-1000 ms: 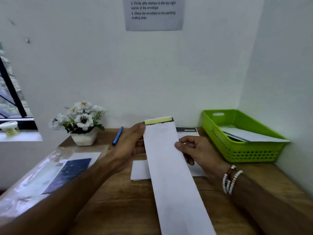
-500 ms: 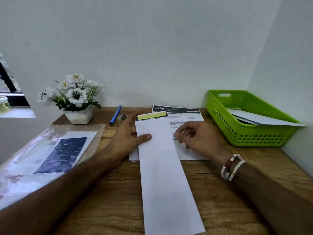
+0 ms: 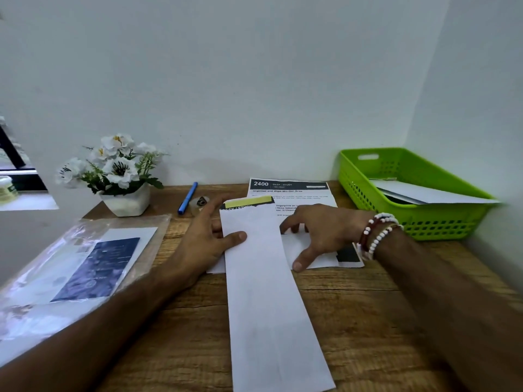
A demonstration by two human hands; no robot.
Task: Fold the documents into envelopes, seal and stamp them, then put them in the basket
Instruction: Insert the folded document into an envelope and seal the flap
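On the far left a small jar [image 3: 5, 189] stands on the window sill. Nearer, a clear plastic sleeve [image 3: 42, 292] holding white and dark blue printed sheets lies on the wooden table [image 3: 368, 321], and behind it a white pot of white flowers [image 3: 124, 199] stands against the wall. A blue pen [image 3: 187, 198] lies just right of the pot, with a small roll [image 3: 200, 203] beside its near end; what the roll is cannot be told.

The left hand [image 3: 206, 239] lies flat with straight fingers along the left edge of a long white envelope [image 3: 268, 292]. Its thumb presses on top of the paper and its forefinger reaches up the edge toward the far end; it curls round nothing. The envelope runs lengthwise from the table's near edge toward the wall, between the two hands. At its far end a yellow strip [image 3: 249, 200] and a black printed header show.

Behind and under the envelope lies a printed document [image 3: 288, 188] headed "2400". The right hand [image 3: 319, 230], beaded bracelets [image 3: 376, 233] at its wrist, is just right of the envelope and off it – fingers spread and arched, tips down on the loose sheets [image 3: 311, 250] there, thumb tip on the paper, gripping nothing.

At the far right a green basket [image 3: 368, 179] sits in the corner, well apart from the hands, with white envelopes [image 3: 430, 193] already lying in it
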